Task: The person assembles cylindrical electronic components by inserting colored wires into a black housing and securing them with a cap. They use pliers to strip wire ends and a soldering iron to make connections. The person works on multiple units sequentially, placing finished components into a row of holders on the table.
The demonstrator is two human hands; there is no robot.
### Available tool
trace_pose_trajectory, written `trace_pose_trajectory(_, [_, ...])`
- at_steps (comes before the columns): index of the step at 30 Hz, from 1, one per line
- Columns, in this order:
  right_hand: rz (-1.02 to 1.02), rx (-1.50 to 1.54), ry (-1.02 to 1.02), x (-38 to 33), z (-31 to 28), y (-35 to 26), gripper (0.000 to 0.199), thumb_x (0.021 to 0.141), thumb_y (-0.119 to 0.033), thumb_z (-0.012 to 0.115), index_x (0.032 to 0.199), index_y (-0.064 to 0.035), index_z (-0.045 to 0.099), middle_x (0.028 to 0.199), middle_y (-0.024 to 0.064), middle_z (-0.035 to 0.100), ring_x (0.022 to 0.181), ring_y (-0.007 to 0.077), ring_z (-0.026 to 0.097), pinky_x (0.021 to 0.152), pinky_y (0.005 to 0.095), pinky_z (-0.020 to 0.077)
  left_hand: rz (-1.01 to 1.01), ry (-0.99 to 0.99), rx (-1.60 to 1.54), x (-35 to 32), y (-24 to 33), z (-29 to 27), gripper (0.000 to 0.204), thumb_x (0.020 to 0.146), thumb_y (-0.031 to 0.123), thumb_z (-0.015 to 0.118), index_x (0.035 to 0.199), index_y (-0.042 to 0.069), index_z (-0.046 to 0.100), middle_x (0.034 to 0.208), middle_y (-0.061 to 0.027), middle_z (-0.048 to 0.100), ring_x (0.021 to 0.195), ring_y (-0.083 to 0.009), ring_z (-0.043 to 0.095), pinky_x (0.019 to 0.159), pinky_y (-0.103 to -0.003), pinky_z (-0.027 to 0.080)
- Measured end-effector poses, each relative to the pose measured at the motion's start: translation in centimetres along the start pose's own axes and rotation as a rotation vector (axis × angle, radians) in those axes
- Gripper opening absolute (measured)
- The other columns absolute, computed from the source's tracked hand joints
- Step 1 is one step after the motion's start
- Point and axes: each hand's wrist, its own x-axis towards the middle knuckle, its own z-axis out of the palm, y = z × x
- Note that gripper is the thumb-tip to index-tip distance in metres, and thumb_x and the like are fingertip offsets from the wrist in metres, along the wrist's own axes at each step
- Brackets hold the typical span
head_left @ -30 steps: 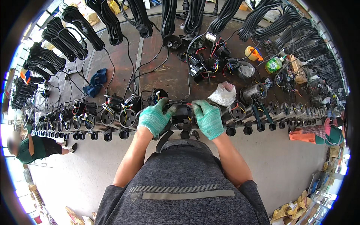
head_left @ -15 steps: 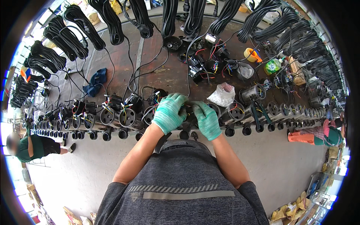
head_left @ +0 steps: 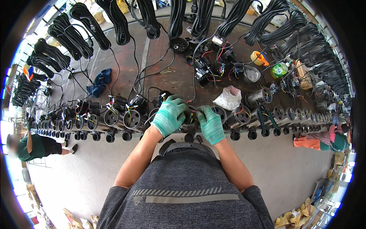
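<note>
I have a round dark housing at the near edge of the bench.
It lies between both hands: the green-gloved left grip bends over its left side, the right grip curls at its right. Contact is partly hidden, so I cannot tell whether either closes on it. A white bag sits near the right grip.

At the near edge of the dark reddish-brown workbench, the black rectangular block seen a second ago between the hands has dropped from view; a dark round cylinder mouth now shows there. The green-gloved left hand has shifted rightward, the green-gloved right hand slightly toward that edge.
</note>
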Motion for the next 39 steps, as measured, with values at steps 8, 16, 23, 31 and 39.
trace_pose_trajectory(8, [-0.077,-0.072,0.014,0.5,0.1,-0.4,0.013,0.106,-0.014,0.066,0.113,-0.0034,0.068,0.096,0.0238,0.073,0.084,0.0403,0.073,0.072,0.0448,0.0563,-0.109,-0.045,-0.012,0.2,0.8,-0.4,0.035,0.08,0.009,0.075,0.114,0.005,0.076,0.111,-0.0183,0.07,0.109,-0.042,0.063,0.099,-0.05,0.052])
trace_pose_trajectory(16, [0.133,0.534,-0.226,1.9,-1.6,-0.9,0.022,0.108,-0.013,0.065,0.125,-0.0021,0.073,0.108,0.0043,0.076,0.098,0.0124,0.068,0.089,0.0292,0.0555,-0.116,0.021,-0.082,-0.4,0.3,-0.4,0.028,0.086,0.011,0.078,0.114,0.004,0.075,0.112,-0.0183,0.07,0.108,-0.0418,0.064,0.096,-0.05,0.053])
trace_pose_trajectory(23, [-0.01,-0.025,-0.035,2.4,0.0,2.7,0.028,0.095,-0.002,0.069,0.122,-0.0065,0.076,0.119,0.0138,0.074,0.111,0.0321,0.07,0.099,0.0399,0.055,-0.123,0.187,-0.163,-1.2,-0.2,0.6,0.024,0.092,0.005,0.073,0.116,0.004,0.077,0.115,-0.0176,0.071,0.11,-0.0402,0.067,0.097,-0.047,0.054])
trace_pose_trajectory(31, [-0.384,-0.228,0.111,0.6,0.0,-2.6,0.049,0.084,-0.005,0.077,0.132,-0.0073,0.069,0.124,0.0191,0.07,0.112,0.0398,0.067,0.095,0.0491,0.0551,-0.213,0.199,-0.22,-1.4,-0.2,0.7,0.033,0.095,0.002,0.069,0.128,0.005,0.076,0.122,-0.0179,0.07,0.11,-0.0381,0.068,0.097,-0.044,0.055])
trace_pose_trajectory(39, [-0.097,-0.08,-0.05,1.0,-0.1,-3.3,0.019,0.097,-0.012,0.077,0.112,-0.0024,0.072,0.1,0.0232,0.076,0.09,0.0423,0.075,0.075,0.045,0.0589,-0.194,0.242,-0.236,-1.0,0.2,0.2,0.038,0.098,0.0,0.063,0.135,0.004,0.071,0.117,-0.0199,0.071,0.109,-0.0404,0.068,0.096,-0.046,0.056])
